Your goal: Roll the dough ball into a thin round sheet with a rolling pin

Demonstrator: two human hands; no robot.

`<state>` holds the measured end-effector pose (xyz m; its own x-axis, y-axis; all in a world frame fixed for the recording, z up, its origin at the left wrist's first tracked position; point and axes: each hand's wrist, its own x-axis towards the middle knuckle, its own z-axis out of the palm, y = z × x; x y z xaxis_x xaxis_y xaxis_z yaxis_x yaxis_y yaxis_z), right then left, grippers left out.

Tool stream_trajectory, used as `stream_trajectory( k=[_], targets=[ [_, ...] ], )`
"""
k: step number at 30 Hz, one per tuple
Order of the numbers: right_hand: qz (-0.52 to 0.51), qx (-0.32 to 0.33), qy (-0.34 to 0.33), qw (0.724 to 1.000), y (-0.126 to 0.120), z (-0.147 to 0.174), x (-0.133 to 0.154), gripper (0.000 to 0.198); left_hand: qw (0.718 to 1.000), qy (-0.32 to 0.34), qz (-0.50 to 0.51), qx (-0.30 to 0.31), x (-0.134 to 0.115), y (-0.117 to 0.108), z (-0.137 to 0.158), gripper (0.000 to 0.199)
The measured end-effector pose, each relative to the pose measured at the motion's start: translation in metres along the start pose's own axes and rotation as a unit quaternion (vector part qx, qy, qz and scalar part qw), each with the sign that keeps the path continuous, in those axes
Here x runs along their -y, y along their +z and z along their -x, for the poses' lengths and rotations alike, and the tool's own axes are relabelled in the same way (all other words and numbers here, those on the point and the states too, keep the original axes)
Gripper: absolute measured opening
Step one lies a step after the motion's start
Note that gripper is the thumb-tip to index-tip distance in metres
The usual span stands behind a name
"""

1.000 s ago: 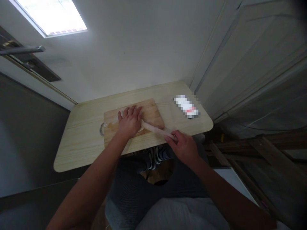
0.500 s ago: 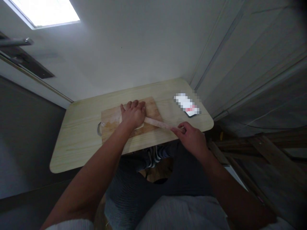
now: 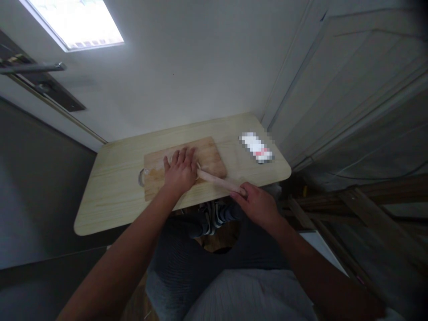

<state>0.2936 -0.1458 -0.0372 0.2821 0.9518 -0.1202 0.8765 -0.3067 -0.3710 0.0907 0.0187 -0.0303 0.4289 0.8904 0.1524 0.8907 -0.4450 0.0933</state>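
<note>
My left hand (image 3: pixel 181 169) lies palm down over the wooden cutting board (image 3: pixel 214 156), its fingers spread. Under and beside it shows a thin pale edge of flattened dough (image 3: pixel 199 166), mostly hidden by the hand. My right hand (image 3: pixel 257 201) is closed round the near end of a slim wooden rolling pin (image 3: pixel 220 182), just off the table's front edge. The pin slants across the board, and its far end reaches the dough next to my left hand. Whitish flour marks dust the board's left part.
The board rests on a pale wood-grain table (image 3: pixel 110 187) with rounded corners. A phone (image 3: pixel 256 147), its screen blurred, lies to the right. Behind the table stands a white door with a metal handle (image 3: pixel 50 67). Wooden planks (image 3: pixel 368 200) are at the right.
My right hand has drawn the rolling pin a little left and toward me. My left hand has shifted slightly left, its fingers straighter. The camera view has tilted somewhat.
</note>
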Motion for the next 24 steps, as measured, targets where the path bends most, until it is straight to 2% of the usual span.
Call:
stream_trajectory(
  k=[5,9,24],
  targets=[
    [-0.015,-0.014,-0.003,1.000,0.002,0.001,-0.001,0.036,1.000,0.002,0.001,-0.005,0.009,0.003,0.020,0.058],
    [-0.029,-0.015,0.012,0.999,0.001,0.001,-0.002,0.036,1.000,0.000,-0.004,-0.009,0.008,0.002,0.025,0.058],
    [-0.047,-0.012,0.063,0.997,-0.005,-0.001,-0.004,0.042,1.000,-0.004,0.000,0.024,-0.005,-0.001,-0.009,0.059]
  ],
)
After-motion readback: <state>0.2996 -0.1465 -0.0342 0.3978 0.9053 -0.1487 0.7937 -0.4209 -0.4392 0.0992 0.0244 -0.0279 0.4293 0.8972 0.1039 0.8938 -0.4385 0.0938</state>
